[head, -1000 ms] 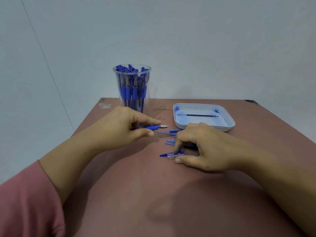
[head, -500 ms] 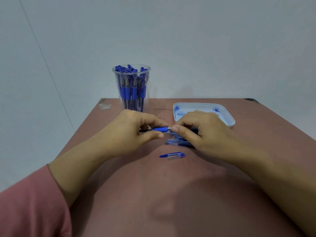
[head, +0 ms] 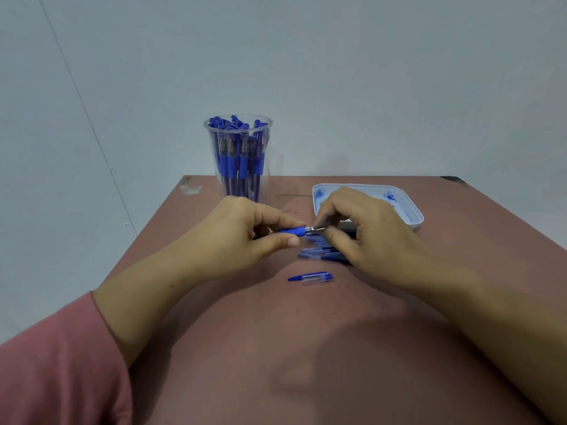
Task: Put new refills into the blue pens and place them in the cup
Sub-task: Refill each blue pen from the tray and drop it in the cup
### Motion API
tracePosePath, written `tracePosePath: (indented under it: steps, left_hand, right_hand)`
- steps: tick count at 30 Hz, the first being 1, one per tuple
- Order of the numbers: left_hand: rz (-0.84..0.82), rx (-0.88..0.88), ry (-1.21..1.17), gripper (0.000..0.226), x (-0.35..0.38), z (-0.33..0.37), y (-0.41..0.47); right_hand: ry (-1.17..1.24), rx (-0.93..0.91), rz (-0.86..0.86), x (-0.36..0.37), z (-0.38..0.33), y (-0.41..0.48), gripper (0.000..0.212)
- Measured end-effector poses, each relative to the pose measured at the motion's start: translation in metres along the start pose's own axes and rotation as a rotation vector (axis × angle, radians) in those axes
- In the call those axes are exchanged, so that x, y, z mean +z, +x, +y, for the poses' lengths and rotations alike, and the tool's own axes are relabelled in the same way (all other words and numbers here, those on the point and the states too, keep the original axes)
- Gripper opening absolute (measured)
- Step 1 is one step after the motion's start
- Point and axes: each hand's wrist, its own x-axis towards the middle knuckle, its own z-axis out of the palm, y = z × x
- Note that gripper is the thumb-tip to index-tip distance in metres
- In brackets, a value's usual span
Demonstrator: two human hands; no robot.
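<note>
Head view. Gripped the blue pen [head: 291,232] in the left hand [head: 242,237], with fingers curled over the barrel and the thumb pressed up under the blue grip section. Held the pen level, raised just off the table [head: 306,348], with the rear of the barrel hidden inside the fist and the tip end pointing right. Pinched that tip end, a short clear and metal piece [head: 314,230], between the thumb and forefinger of the right hand [head: 365,228], with the other fingers curled beside them. Positioned both hands at mid-table, fingertips close together across the pen. Located directly beneath the right hand: a pile of blue pen parts [head: 319,254], lying flat on the table and partly covered by the palm; could not tell single pieces apart. Located nearer the body, apart from both hands: one loose clear cap [head: 317,278] with a blue clip, lying on its side. Located behind the left hand, near the far edge of the table: a clear cup [head: 237,154], upright and filled with blue pens standing on end. Located behind the right hand: a white tray [head: 414,213] with blue ink stains, its near left part hidden by the knuckles. Noted at lower left: a pink sleeve [head: 55,363].
</note>
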Motion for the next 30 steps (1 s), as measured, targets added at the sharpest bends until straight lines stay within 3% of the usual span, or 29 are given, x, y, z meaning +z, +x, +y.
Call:
tracePosePath:
  steps: [5,8,10,13,17,20,22,24,30]
  left_hand:
    - [0.064,0.027,0.097,0.025,-0.0025,-0.0016,0.0008]
    - [0.093,0.061,0.125,0.025,-0.003,-0.0004,0.0004]
    - [0.096,0.067,0.13,0.026,-0.0022,0.0,-0.0002]
    - [0.103,0.085,0.147,0.028,-0.0012,0.0004,-0.0004]
    - [0.131,0.09,0.163,0.027,-0.0023,0.0016,0.0004]
    - [0.14,0.106,0.178,0.028,-0.0026,0.0022,0.0002]
    - [0.136,0.105,0.166,0.028,-0.0023,0.0018,0.0003]
    - [0.134,0.111,0.161,0.029,-0.002,0.0012,0.0004]
    - [0.142,0.112,0.165,0.028,-0.0019,0.0009,0.0019]
  right_hand:
    - [0.011,0.048,-0.068,-0.0055,-0.0011,-0.0032,0.026]
    - [0.106,0.071,-0.052,-0.0039,-0.0062,-0.0019,0.005]
    - [0.099,0.073,-0.024,-0.0013,-0.0072,-0.0003,0.015]
    - [0.086,0.074,-0.031,0.0012,-0.0059,0.0005,0.004]
    - [0.093,0.081,-0.014,-0.0014,-0.0042,-0.0015,0.022]
    - [0.164,0.115,-0.001,-0.0014,-0.0068,-0.0002,0.012]
    - [0.127,0.108,-0.003,-0.0003,-0.0071,0.0015,0.017]
    - [0.106,0.091,-0.018,0.0007,-0.0053,0.0021,0.005]
    - [0.16,0.109,-0.005,-0.0007,-0.0053,0.0002,0.014]
